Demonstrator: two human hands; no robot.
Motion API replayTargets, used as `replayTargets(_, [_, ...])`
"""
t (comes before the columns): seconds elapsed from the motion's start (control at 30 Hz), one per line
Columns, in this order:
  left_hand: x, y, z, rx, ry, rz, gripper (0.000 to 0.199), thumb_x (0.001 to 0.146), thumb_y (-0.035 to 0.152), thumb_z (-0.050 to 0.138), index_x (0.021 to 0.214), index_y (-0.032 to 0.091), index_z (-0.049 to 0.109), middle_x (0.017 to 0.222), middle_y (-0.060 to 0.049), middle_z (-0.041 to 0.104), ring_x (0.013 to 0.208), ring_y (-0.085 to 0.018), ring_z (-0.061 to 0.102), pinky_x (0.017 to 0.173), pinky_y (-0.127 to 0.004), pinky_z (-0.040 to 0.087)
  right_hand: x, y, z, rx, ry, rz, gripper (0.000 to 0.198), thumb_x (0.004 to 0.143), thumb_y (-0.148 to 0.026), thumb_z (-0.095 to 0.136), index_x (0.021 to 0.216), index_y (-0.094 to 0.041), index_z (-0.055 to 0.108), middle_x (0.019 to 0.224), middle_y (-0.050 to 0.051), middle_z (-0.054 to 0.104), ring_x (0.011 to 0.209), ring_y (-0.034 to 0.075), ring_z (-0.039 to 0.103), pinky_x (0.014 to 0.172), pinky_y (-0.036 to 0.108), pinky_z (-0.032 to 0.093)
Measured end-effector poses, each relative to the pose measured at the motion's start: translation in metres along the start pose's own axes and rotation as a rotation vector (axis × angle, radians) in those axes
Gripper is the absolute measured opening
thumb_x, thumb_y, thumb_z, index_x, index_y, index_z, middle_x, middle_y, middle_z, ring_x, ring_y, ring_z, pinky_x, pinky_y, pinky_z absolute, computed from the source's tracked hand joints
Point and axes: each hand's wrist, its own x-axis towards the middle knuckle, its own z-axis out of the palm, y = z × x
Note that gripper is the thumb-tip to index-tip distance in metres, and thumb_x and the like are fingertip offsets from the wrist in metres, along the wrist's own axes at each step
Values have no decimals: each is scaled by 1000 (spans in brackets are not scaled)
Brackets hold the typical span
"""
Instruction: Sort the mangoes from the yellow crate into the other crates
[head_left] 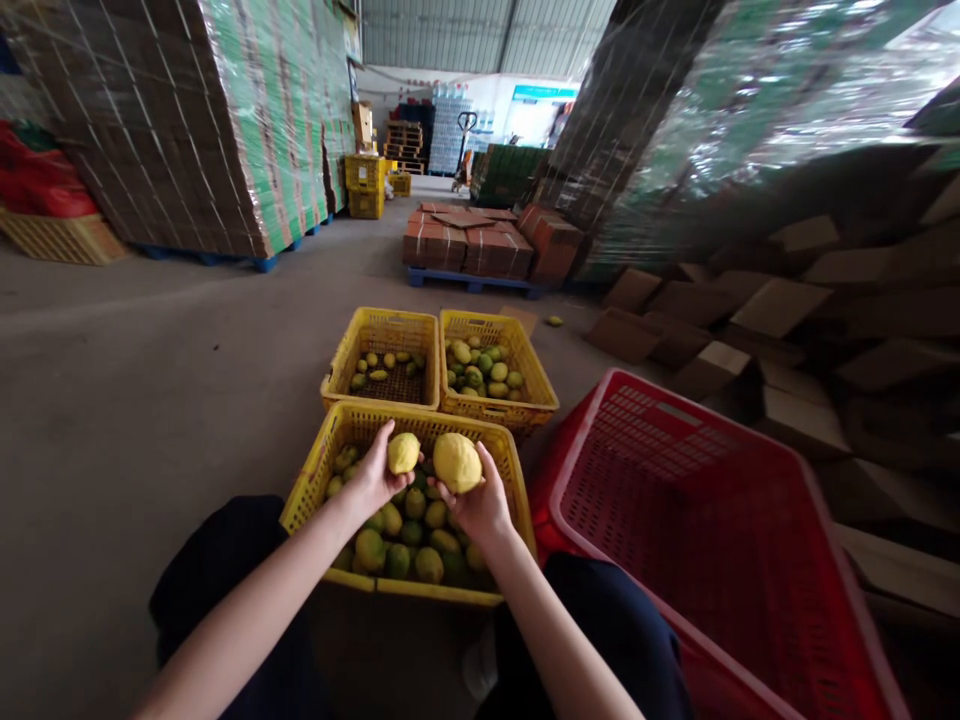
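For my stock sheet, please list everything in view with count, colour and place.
Held lemons: 2, yellow, left hand, right hand
Near crate: 1, yellow, below hands
Back crates: 2, yellow, beyond it
Fruit: many, yellow, green, in crates
Basket: 1, red, right
Stray fruit: 1, yellowish, floor
Loose cartons: many, brown, right
Bundled cartons: several, brown, on blue pallet
Wrapped stacks: several, green, brown, both sides
Bundle: count unclear, red, left edge
Distant crates: several, yellow, back left
Wooden pallets: several, brown, back
Pallet jack: 1, black handle, back
Legs: 2, dark, bottom
Hands: 2, bare, centre

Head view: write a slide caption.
Left hand holds a small lemon, right hand a larger one, over a yellow crate of fruit.
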Motion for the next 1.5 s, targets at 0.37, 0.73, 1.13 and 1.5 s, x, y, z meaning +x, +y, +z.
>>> replayTargets(0.37, [12,-8,-4,162,-99,383,43,86,43,59,123,23,59,106,-4,67,90,-17,65,69,-23,54,2,9,0,-277,-58,-352,56,57,-29,83,105,-26,56,83,-3,70,70,16,65,57,26,53])
replayTargets(0.73, [12,-8,-20,909,-172,1109,51,75,26,75,118,22,48,120,-9,60,112,-24,58,100,-40,46,2,9,-9,-764,-55,-997,63,59,-22,84,114,-26,52,118,5,60,109,24,60,94,42,50])
replayTargets(1.13, [-27,12,-18,631,-245,784,51,58,12,84,106,21,70,117,-9,59,103,-23,59,88,-30,51,-22,10,5,-537,-111,-898,64,48,-5,86,101,-26,57,119,4,64,115,23,59,103,40,45])
replayTargets(1.5, [-18,7,-25,230,-217,506,42,63,12,78,103,18,67,112,-6,66,103,-20,62,84,-27,52,-15,3,-7,-443,-183,-582,52,57,-20,85,104,-25,64,104,1,69,92,20,63,80,31,52])
